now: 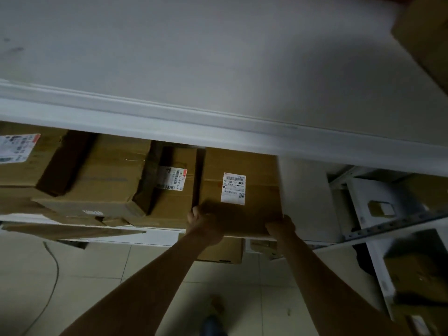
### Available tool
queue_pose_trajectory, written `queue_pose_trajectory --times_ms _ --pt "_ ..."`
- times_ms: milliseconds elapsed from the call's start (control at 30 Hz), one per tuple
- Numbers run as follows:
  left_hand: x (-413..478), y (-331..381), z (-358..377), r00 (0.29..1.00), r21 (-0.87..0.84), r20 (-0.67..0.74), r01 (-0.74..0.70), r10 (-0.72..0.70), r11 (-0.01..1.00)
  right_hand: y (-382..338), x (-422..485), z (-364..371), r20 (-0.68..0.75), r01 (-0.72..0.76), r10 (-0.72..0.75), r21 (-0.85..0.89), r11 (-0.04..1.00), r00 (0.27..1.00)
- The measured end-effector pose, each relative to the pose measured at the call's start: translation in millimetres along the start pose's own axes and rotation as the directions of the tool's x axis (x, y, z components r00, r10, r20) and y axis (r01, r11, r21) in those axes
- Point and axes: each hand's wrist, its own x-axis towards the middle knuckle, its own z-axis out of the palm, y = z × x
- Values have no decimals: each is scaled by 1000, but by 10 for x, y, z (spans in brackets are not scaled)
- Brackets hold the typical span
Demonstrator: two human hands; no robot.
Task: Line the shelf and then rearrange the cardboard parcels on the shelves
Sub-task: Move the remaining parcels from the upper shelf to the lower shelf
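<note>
labelled parcel: centre of the frame, lying on the lower shelf with its near edge at the shelf front and its white shipping label facing up.
left hand: fingers curled round the parcel's near left corner, holding it.
right hand: clamped on the near right corner, with the fingertips hidden by the box.
neighbour parcel: touching the held parcel's left side, narrow, with its own label.
other parcels: left of the frame, piled askew, one tilted across another.
white panel: just right of the held parcel. cannot tell whether it is a liner sheet or a shelf wall.
upper shelf: a plain white surface across the top of the frame, with one box at the upper right.
progress: this looks like the rearranging stage, with one parcel in hand. whether the lining is finished cannot be told. the crooked pile at left and the boxes on the rack at lower right seem to remain unsorted.
</note>
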Motion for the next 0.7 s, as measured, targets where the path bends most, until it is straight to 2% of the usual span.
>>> queue_pose_trajectory --times_ms 67,133,267,333,433,533,600,633,700 --pt "-110 8 -88 998 149 33 -66 62 987 -45 -165 -51 -94 4 -9 -56 998 995" --pt "-274 61 -258 987 242 30 -159 156 957 -50 -387 -148 -143 46 -44 10 999 989" --pt "-709 263 -662 927 209 -18 -362 374 908 -65 -857 -422 -316 195 -132 178 964 939" --pt "-1032 417 -904 865 175 -36 -487 500 855 -61 -1157 -574 -468 288 -130 285 914 874" --pt "-1507 763 -1206 757 203 -35 -633 652 747 -106 -1570 -871 -655 466 -44 487 739 754" --pt "-1923 1151 -1405 659 262 -83 -709 747 655 -200 -1999 -1334 -758 572 -5 488 659 652" --pt "-2184 1400 -1500 608 232 -92 -757 789 611 -285 -2240 -1709 -820 627 36 464 626 571" --pt "-2347 1606 -1545 558 210 -103 -797 823 567 -318 -2347 -1984 -843 668 50 459 585 535" --pt "-2585 1906 -1605 477 187 -129 -849 869 494 -408 -2445 -2411 -854 688 100 477 547 511"
